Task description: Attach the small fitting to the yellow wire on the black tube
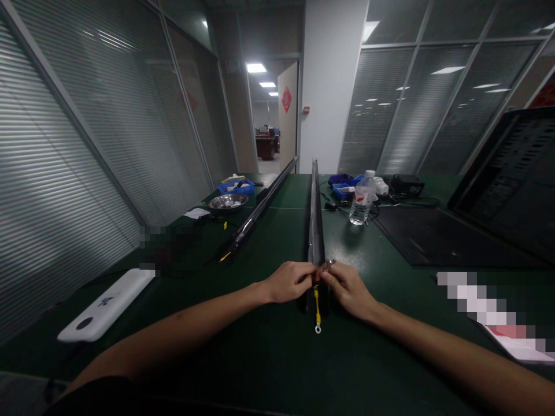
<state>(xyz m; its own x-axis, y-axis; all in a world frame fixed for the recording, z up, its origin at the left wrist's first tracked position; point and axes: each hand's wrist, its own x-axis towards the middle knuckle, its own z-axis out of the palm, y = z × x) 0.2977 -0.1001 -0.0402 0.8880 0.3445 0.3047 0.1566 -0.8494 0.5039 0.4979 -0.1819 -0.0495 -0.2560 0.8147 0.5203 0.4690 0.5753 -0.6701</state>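
Observation:
A long dark bar with shiny, film-like sides (316, 225) runs away from me along the table. At its near end, my left hand (287, 283) and my right hand (350, 293) meet over the bar, thumbs and fingertips pinched close together. Whatever lies between the fingertips is too small and covered to make out. Just below the hands, a short yellow wire (317, 300) sticks out toward me, ending in a silver ring terminal (318, 329). A second long black bar (258, 211) lies to the left, with a yellow tip at its near end.
A water bottle (362, 199) stands right of the bar, near blue bins (343, 190). At the left are a metal bowl (228, 202), a blue tray (236, 188) and a white device (106, 306). A large black panel (511, 185) leans at the right, beside a dark mat (433, 234).

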